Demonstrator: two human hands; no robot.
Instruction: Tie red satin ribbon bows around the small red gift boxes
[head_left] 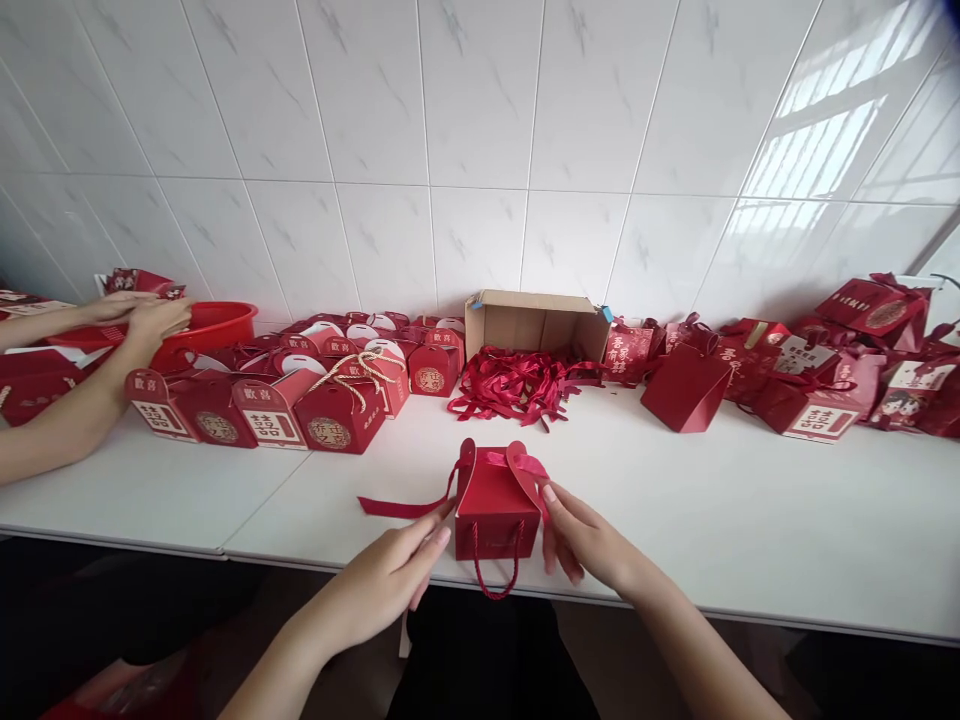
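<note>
A small red gift box (496,520) stands upright near the table's front edge, its rope handle (496,592) hanging over the front. Red ribbon (405,508) runs through the rounded top flaps, one tail stretched out to the left on the table. My left hand (397,568) is beside the box's left side, fingers extended and holding nothing. On the other side, my right hand (576,530) is at the right ribbon end, with thumb and fingers near it; whether it grips the ribbon is unclear.
Behind lies a pile of red ribbons (517,385) before an open cardboard box (536,318). Red boxes (341,425) line the left, finished-looking bags (810,400) the right. Another person's hands (154,315) work at far left by a red basin (225,325).
</note>
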